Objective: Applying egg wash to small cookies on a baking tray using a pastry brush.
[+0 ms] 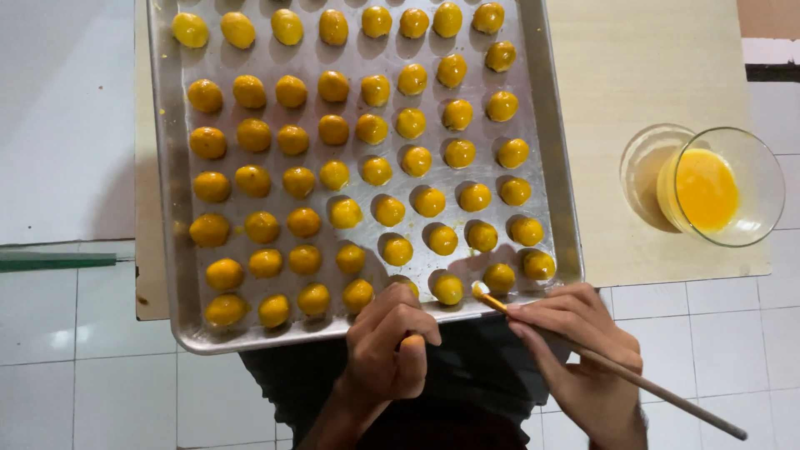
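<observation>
A metal baking tray (171, 192) holds several rows of small round yellow glazed pastry balls (335, 173). Over the tray's near edge, my left hand (387, 350) is closed around one pastry ball (411, 343), which shows between the fingers. My right hand (583, 358) grips a thin wooden-handled brush (633, 379). Its yellow-coated tip (481, 292) rests just above the near edge of the tray, right of the held ball.
A clear glass bowl (754, 179) with yellow egg wash stands on the light wooden tabletop (650, 75) to the right of the tray. White floor tiles (100, 367) lie below, and my dark clothing (467, 392) shows under the hands.
</observation>
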